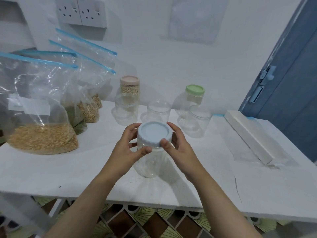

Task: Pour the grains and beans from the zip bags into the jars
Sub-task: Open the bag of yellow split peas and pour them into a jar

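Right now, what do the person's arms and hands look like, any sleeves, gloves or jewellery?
Both forearms are bare right down to the bottom edge of the picture, so no sleeves show. The left hand and the right hand wear no gloves, and no rings, watch or bracelets show on the fingers or wrists. The nails look short and unpainted. No markings or bandages are visible.
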Demonstrator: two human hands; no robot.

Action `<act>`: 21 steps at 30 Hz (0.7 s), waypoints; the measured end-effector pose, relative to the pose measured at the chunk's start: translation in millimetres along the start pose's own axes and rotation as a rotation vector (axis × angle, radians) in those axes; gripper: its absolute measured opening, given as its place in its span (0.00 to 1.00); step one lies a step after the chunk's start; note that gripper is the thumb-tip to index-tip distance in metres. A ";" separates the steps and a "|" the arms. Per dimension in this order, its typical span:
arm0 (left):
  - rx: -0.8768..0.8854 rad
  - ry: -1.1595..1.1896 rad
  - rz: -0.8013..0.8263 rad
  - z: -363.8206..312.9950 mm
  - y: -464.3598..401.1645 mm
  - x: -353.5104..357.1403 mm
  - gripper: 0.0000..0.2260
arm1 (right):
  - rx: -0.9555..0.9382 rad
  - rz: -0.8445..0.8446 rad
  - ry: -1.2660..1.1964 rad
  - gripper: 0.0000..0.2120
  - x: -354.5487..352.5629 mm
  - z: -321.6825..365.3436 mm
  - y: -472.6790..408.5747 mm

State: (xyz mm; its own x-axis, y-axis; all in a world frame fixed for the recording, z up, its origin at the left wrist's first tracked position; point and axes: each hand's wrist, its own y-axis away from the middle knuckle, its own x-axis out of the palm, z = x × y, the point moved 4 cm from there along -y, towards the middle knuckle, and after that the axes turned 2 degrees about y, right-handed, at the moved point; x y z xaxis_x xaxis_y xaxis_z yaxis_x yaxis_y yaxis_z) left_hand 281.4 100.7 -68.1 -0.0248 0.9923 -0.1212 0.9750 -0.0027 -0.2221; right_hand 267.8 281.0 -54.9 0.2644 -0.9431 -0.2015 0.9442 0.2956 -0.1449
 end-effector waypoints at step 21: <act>0.014 0.012 0.027 -2.7 1.6 0.8 0.33 | -0.076 0.004 0.096 0.37 5.8 -2.3 0.8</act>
State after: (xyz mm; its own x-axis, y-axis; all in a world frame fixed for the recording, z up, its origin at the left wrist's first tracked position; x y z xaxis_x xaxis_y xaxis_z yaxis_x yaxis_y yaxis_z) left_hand 283.5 101.9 -65.9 0.0043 0.9932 -0.1160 0.9721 -0.0313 -0.2323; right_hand 269.6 276.1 -58.4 0.2447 -0.9240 -0.2939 0.9245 0.3137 -0.2166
